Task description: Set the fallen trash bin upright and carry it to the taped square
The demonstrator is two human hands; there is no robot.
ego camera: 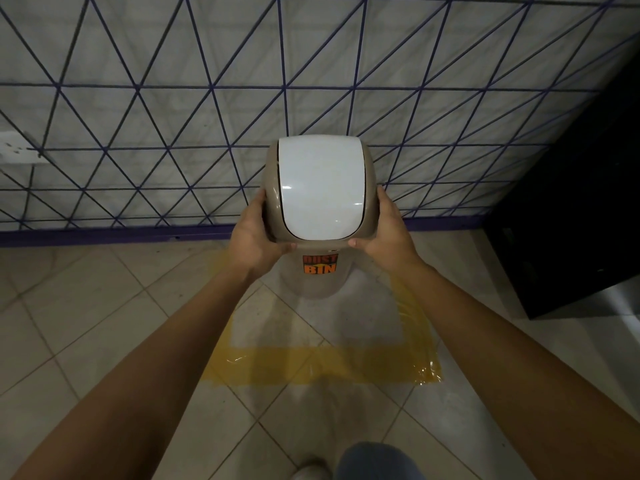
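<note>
The trash bin (320, 188) is upright, a beige body with a white swing lid and an orange "DUST BIN" label on its front. My left hand (254, 239) grips the left side of its top rim and my right hand (384, 233) grips the right side. The bin's base sits over the far part of the taped square (322, 368), a square of yellow tape on the floor tiles. I cannot tell whether the base touches the floor.
A white wall with a purple triangle pattern (207, 98) rises just behind the bin. A black cabinet (571, 220) stands at the right, close to the tape. A wall socket (17, 148) is at far left. My leg and shoe (363, 462) are at the bottom.
</note>
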